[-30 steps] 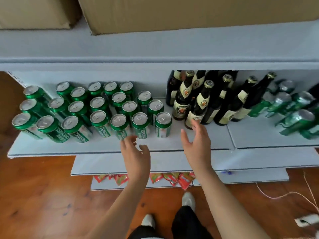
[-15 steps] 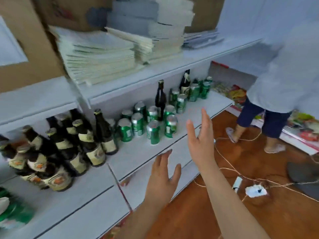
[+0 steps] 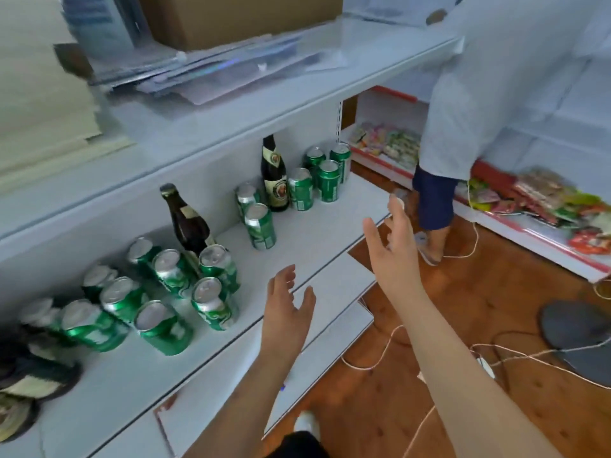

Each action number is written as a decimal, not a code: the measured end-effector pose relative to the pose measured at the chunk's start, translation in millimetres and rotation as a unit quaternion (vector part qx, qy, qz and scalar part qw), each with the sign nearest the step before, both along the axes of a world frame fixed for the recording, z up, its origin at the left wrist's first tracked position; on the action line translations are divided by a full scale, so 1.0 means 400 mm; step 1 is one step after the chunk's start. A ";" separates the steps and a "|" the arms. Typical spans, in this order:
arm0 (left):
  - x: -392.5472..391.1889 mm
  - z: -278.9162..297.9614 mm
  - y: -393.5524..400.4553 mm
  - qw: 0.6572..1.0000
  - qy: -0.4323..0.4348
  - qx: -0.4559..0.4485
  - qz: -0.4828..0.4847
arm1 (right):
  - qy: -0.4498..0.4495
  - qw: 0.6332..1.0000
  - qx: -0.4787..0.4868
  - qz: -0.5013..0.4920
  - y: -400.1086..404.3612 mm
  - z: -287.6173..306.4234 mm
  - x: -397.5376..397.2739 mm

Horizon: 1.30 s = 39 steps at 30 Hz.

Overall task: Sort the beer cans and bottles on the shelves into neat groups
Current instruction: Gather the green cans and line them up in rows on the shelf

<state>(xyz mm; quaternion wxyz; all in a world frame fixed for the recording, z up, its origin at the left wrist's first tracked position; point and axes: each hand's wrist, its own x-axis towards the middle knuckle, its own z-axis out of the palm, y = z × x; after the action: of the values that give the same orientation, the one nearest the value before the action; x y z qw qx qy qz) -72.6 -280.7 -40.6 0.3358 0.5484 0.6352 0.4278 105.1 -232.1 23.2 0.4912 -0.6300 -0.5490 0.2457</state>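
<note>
Head view: both hands hang over the front edge of the white shelf (image 3: 317,226), empty. Left hand (image 3: 287,312) has its fingers spread and relaxed, touching nothing; right hand (image 3: 393,256) is raised with fingers extended, likewise touching nothing.

Stock on the shelf is unsorted. Near cluster of green aluminium beer cans (image 3: 211,302) stands loosely bunched at the left, with one dark brown glass bottle (image 3: 188,219) standing among them. Two further green cans (image 3: 259,226) stand apart mid-shelf. Second dark bottle with a cream label (image 3: 275,173) stands farther along, just beside a far group of green cans (image 3: 327,176). Dark labelled bottles (image 3: 29,381) at the far left edge are blurred; their arrangement cannot be told.

Assessment: this section appears little advanced. Both stray bottles remain to be moved to the bottle group, and the three can clusters remain to be gathered into rows.

Another person in a pale coat (image 3: 496,77) stands at the neighbouring shelf.
</note>
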 end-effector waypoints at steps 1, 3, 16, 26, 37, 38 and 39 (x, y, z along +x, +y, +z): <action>0.014 -0.012 0.050 1.000 0.007 -0.007 0.007 | 0.002 1.000 -0.006 0.000 0.052 -0.016 0.013; 0.038 -0.030 0.152 0.999 0.009 -0.028 0.017 | 0.001 1.000 -0.011 0.010 0.156 -0.048 0.036; 0.168 -0.063 0.546 0.991 0.060 -0.100 0.071 | -0.320 0.933 -0.112 0.120 0.846 -0.111 0.181; 0.286 -0.038 0.555 0.977 0.063 -0.010 0.202 | -0.255 0.914 -0.102 0.298 1.032 -0.143 0.228; 0.507 0.121 0.642 0.981 0.039 0.013 0.192 | -0.209 0.904 -0.031 0.373 0.764 0.142 0.314; 0.501 0.116 0.636 0.974 0.024 0.015 0.223 | -0.208 0.892 -0.034 0.399 0.747 0.133 0.298; 0.488 0.104 0.625 0.968 0.000 0.007 0.252 | -0.205 0.881 -0.038 0.426 0.741 0.119 0.282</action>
<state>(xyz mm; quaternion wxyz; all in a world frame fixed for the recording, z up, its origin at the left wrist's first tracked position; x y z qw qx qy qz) 122.5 -30.8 1.1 0.2130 0.3728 0.7498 0.5035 218.0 64.4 70.9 0.1920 -0.3897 -0.8430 0.3172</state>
